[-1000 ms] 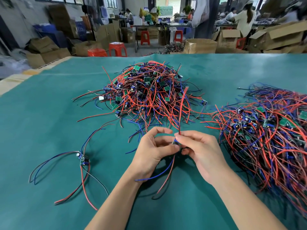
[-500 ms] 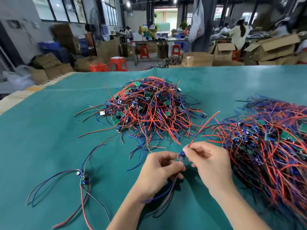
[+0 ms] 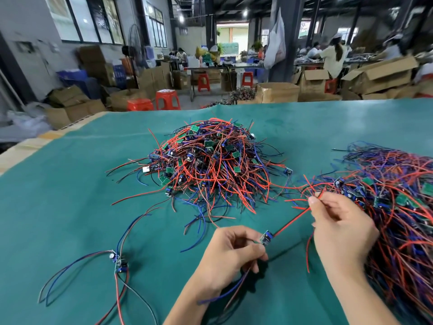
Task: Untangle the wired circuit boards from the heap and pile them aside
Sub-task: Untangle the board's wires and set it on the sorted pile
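Pinching one small board (image 3: pixel 266 238) in left hand (image 3: pixel 230 256) while right hand (image 3: pixel 339 231) grips its red lead (image 3: pixel 291 222) taut, apparently to straighten it.

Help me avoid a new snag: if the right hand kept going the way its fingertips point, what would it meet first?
Probably the loose red wire ends fringing the right-hand pile, just beyond the right hand; depth is unclear.

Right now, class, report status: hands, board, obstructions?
Left hand pinches circuit board. Right hand pinches its red wire, drawn straight. Nothing obstructing.
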